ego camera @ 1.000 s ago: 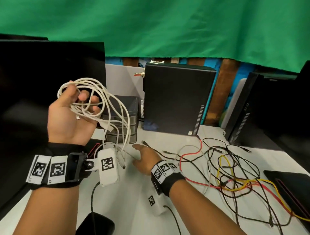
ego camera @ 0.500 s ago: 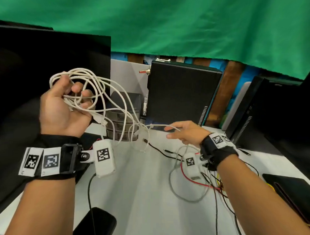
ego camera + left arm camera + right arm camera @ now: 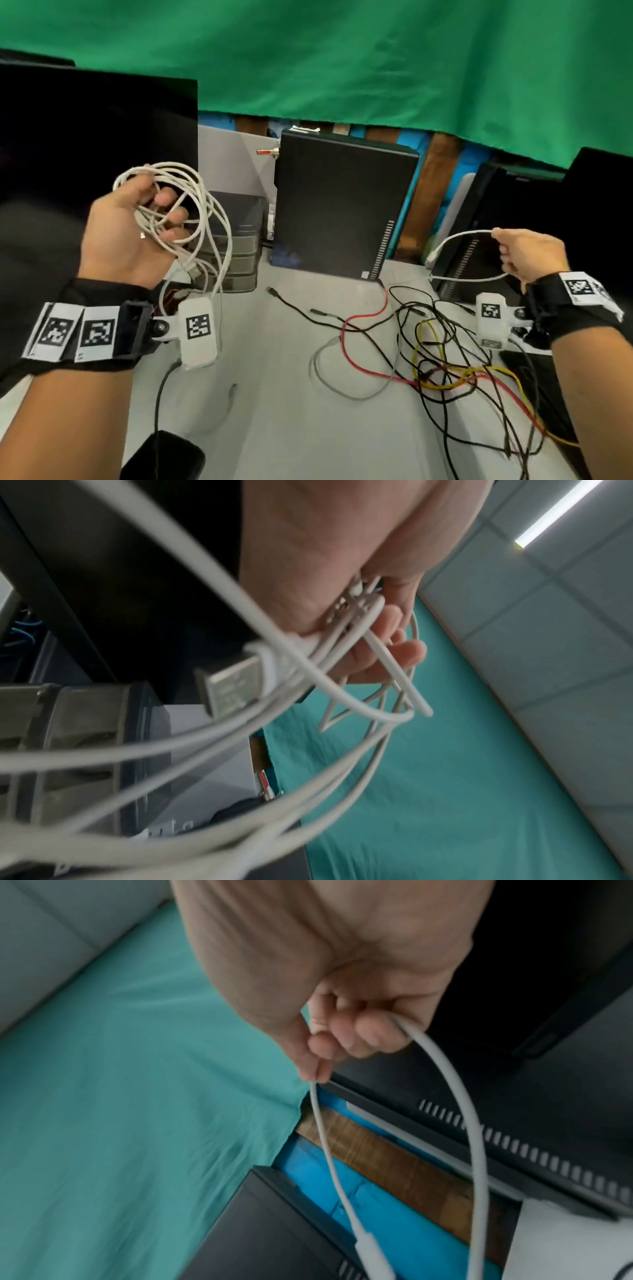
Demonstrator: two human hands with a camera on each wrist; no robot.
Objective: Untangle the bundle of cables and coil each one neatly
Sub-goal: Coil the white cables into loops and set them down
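My left hand (image 3: 150, 205) is raised at the left, palm up, fingers curled round a loose bundle of white cable loops (image 3: 209, 209). The left wrist view shows those loops (image 3: 342, 702) and a USB plug (image 3: 232, 685) hanging below the fingers (image 3: 387, 653). At the far right my right hand (image 3: 503, 241) pinches a white cable end (image 3: 459, 236) between thumb and finger, and its small connector (image 3: 432, 257) dangles free. In the right wrist view that cable (image 3: 472, 1123) arcs down from the fingers (image 3: 373, 1034). A tangle of black, red and yellow cables (image 3: 445, 370) lies on the white table (image 3: 281, 428).
A black computer tower (image 3: 342, 212) stands at the back centre and another (image 3: 496, 222) behind my right hand. A grey drawer unit (image 3: 239, 246) sits by a black monitor (image 3: 85, 137). A grey cable loop (image 3: 342, 390) and a black device (image 3: 164, 455) lie on the table.
My right hand lifted off the table and swept up and to the right, drawing a white cable end away from the bundle. The left hand kept hold of its loops.
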